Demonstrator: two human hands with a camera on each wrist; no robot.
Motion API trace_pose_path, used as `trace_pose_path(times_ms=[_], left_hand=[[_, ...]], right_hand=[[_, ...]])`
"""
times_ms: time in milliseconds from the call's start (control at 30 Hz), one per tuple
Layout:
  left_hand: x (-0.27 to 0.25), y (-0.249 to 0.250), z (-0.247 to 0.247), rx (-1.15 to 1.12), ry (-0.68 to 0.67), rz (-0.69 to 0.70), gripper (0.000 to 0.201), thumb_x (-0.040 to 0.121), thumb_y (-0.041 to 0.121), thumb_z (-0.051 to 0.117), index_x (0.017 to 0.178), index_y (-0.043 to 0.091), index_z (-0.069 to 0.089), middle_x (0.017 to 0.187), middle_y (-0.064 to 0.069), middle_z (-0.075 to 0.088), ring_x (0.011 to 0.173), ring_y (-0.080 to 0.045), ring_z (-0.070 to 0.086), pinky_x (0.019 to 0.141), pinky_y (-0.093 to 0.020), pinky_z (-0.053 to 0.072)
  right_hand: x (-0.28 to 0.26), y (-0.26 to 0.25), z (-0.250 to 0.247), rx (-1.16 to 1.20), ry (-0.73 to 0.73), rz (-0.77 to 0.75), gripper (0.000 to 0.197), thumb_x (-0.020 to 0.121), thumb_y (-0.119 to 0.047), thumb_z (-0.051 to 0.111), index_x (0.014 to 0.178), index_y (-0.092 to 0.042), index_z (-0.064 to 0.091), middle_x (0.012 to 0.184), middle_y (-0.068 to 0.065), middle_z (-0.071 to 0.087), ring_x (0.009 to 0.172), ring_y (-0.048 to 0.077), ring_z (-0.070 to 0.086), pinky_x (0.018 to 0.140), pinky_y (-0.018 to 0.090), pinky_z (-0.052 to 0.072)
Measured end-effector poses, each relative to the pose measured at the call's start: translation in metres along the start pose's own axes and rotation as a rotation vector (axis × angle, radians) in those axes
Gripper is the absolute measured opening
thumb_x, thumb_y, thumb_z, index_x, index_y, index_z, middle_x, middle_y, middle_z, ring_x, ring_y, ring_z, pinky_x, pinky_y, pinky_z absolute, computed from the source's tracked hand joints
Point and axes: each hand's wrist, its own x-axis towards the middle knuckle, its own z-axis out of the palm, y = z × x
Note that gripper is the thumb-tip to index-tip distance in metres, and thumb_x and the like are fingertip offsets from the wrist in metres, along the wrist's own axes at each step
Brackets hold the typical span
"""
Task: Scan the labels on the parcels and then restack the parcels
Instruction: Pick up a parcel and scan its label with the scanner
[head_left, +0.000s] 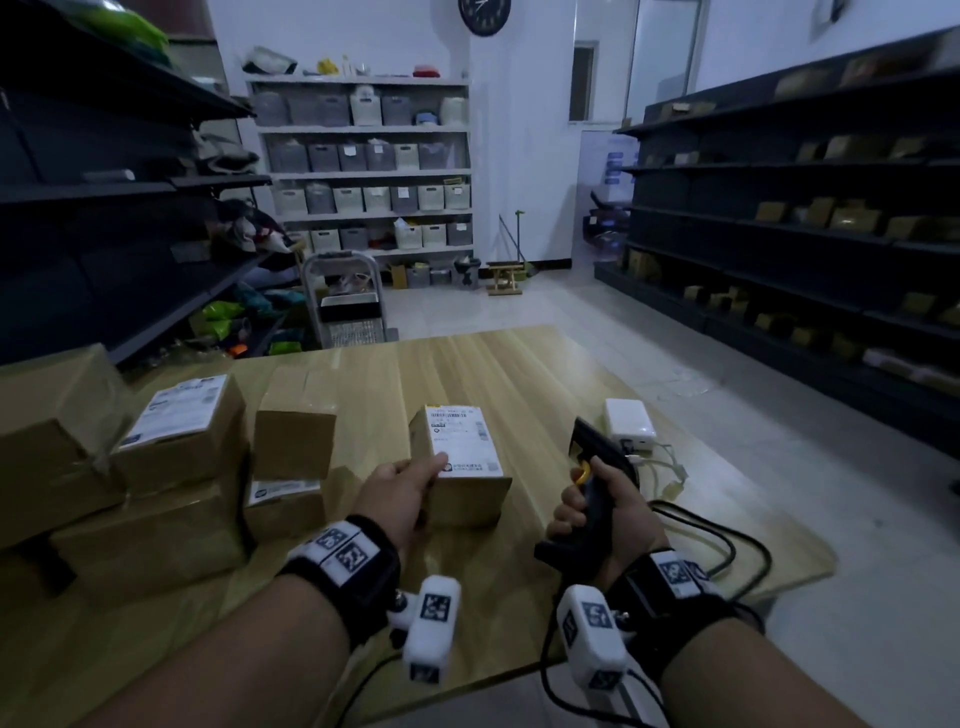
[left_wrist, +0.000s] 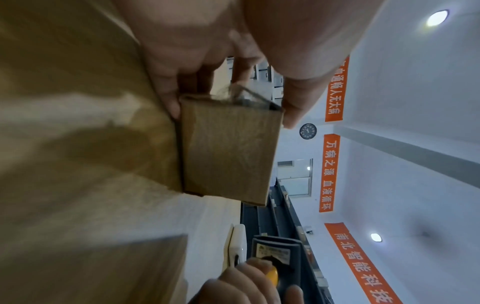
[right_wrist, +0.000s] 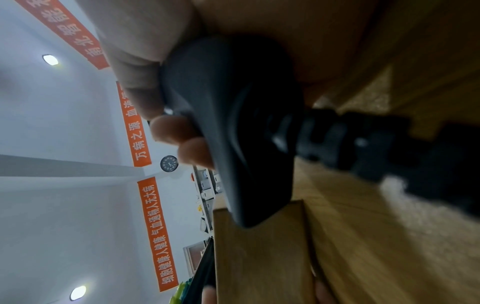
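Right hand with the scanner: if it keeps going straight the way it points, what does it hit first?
Probably the white box at the table's far edge. The right hand grips the scanner, which points forward over the table with that box just beyond its head. Depth is unclear; it might pass just left.

The print on the label (head_left: 462, 439) beside the left hand (head_left: 400, 499) is too small to read. The scanner (head_left: 597, 467) handle is hidden inside the right hand (head_left: 608, 514).
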Motion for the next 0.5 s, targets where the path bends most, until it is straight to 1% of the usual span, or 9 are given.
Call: trace_pose_path(times_ms=[33, 100, 167, 233, 267, 300, 367, 400, 500], left_hand=[[0.01, 0.004, 0.01, 0.034, 0.007, -0.001, 0.07, 0.067, 0.05, 0.094, 0.119, 0.006, 0.077, 0.1, -0.016, 0.086, 0.098, -0.041, 0.082, 0.096, -0.06, 0.065], [0.034, 0.008, 0.026, 0.104, 0.011, -0.009, 0.091, 0.045, 0.065, 0.089, 0.115, 0.007, 0.08, 0.1, -0.015, 0.086, 0.098, -0.04, 0.08, 0.1, -0.06, 0.064], [0.062, 0.009, 0.042, 0.125, 0.008, -0.039, 0.105, 0.034, 0.07, 0.086, 0.118, 0.008, 0.079, 0.101, -0.015, 0.085, 0.097, -0.041, 0.08, 0.099, -0.061, 0.064], [0.079, 0.013, 0.06, 0.112, -0.007, -0.069, 0.111, 0.031, 0.07, 0.088, 0.123, 0.009, 0.077, 0.104, -0.015, 0.084, 0.096, -0.042, 0.081, 0.094, -0.063, 0.066], [0.075, 0.02, 0.069, 0.111, -0.017, -0.079, 0.109, 0.034, 0.069, 0.09, 0.124, 0.008, 0.076, 0.107, -0.016, 0.083, 0.097, -0.042, 0.08, 0.093, -0.062, 0.066], [0.071, 0.026, 0.077, 0.1, -0.021, -0.069, 0.103, 0.043, 0.066, 0.093, 0.124, 0.007, 0.074, 0.109, -0.017, 0.081, 0.099, -0.042, 0.078, 0.094, -0.061, 0.066], [0.068, 0.03, 0.088, 0.095, -0.025, -0.064, 0.078, 0.072, 0.056, 0.094, 0.126, 0.004, 0.071, 0.115, -0.019, 0.077, 0.105, -0.042, 0.075, 0.095, -0.059, 0.066], [0.068, 0.029, 0.091, 0.097, -0.029, -0.07, 0.071, 0.081, 0.053, 0.092, 0.127, 0.004, 0.07, 0.117, -0.019, 0.076, 0.108, -0.042, 0.074, 0.096, -0.059, 0.066], [0.069, 0.022, 0.091, 0.13, -0.039, -0.086, 0.068, 0.084, 0.055, 0.09, 0.122, 0.002, 0.072, 0.118, -0.02, 0.076, 0.109, -0.043, 0.074, 0.096, -0.058, 0.066]], right_hand=[[0.0, 0.0, 0.0, 0.001, 0.0, 0.002, 0.028, 0.095, -0.041, 0.066, 0.085, -0.017, 0.056, 0.064, 0.001, 0.041, 0.045, 0.017, 0.04, 0.048, 0.029, 0.04], [-0.001, -0.001, 0.001, 0.005, 0.003, 0.011, 0.029, 0.096, -0.042, 0.066, 0.086, -0.016, 0.057, 0.064, 0.002, 0.041, 0.046, 0.018, 0.04, 0.049, 0.029, 0.041], [-0.002, -0.002, 0.002, 0.015, 0.002, 0.027, 0.03, 0.096, -0.043, 0.067, 0.087, -0.016, 0.058, 0.065, 0.003, 0.042, 0.047, 0.019, 0.04, 0.05, 0.03, 0.041], [-0.002, -0.002, 0.002, 0.022, 0.001, 0.04, 0.032, 0.096, -0.043, 0.067, 0.085, -0.015, 0.057, 0.065, 0.003, 0.042, 0.047, 0.019, 0.039, 0.05, 0.03, 0.041], [-0.001, -0.001, 0.002, 0.024, 0.005, 0.04, 0.034, 0.095, -0.044, 0.068, 0.082, -0.015, 0.056, 0.065, 0.004, 0.042, 0.047, 0.019, 0.039, 0.05, 0.03, 0.041], [0.0, -0.001, 0.001, 0.024, 0.006, 0.037, 0.035, 0.094, -0.044, 0.068, 0.08, -0.015, 0.055, 0.064, 0.004, 0.041, 0.047, 0.019, 0.039, 0.051, 0.03, 0.041], [-0.001, -0.001, 0.001, 0.022, 0.008, 0.039, 0.039, 0.092, -0.046, 0.069, 0.077, -0.014, 0.053, 0.064, 0.004, 0.04, 0.048, 0.019, 0.038, 0.052, 0.031, 0.04], [-0.002, -0.002, 0.002, 0.023, 0.006, 0.046, 0.041, 0.092, -0.047, 0.069, 0.074, -0.014, 0.053, 0.064, 0.004, 0.039, 0.048, 0.019, 0.038, 0.053, 0.03, 0.039], [-0.007, -0.004, 0.006, 0.047, -0.012, 0.069, 0.041, 0.093, -0.045, 0.066, 0.068, -0.014, 0.058, 0.062, 0.003, 0.04, 0.046, 0.018, 0.038, 0.052, 0.028, 0.037]])
